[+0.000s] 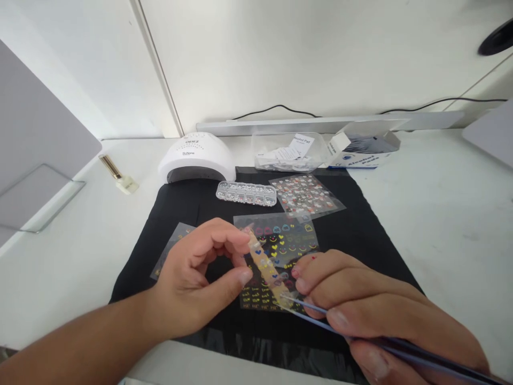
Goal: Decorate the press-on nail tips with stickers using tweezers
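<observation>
The step in hand looks like setting a small sticker onto a false nail strip with tweezers, and doing it well seems to call for a steady strip, a light pinch on the tweezers, and the tips brought down flat so the sticker does not fold.

The left hand (pixel 192 283) is closed narrow: thumb and fingers pinch the upper end of the clear nail tip strip (pixel 266 267), which runs slantwise down towards the right hand. Several tips on it already carry small coloured hearts. The right hand (pixel 372 315) is closed around blue tweezers (pixel 320 315), held like a pen, with the tips touching or just above the lower end of the strip; whether a sticker sits between the tips is too small to tell.

Directly beneath both hands lies a heart sticker sheet (pixel 288 235) on the black mat (pixel 360 235), and part of another sheet shows under the left wrist. Beyond the hands, further out on the mat, are a rhinestone box (pixel 246 193) and a second sticker sheet (pixel 306 195) with red and white shapes. Past those, on the white counter (pixel 441 214), stand a nail lamp (pixel 196 158), a clear bag of wrapped pads (pixel 286 152) and an open small box (pixel 363 149). Well off to the left of the left hand lies a polish bottle (pixel 120 176).
</observation>
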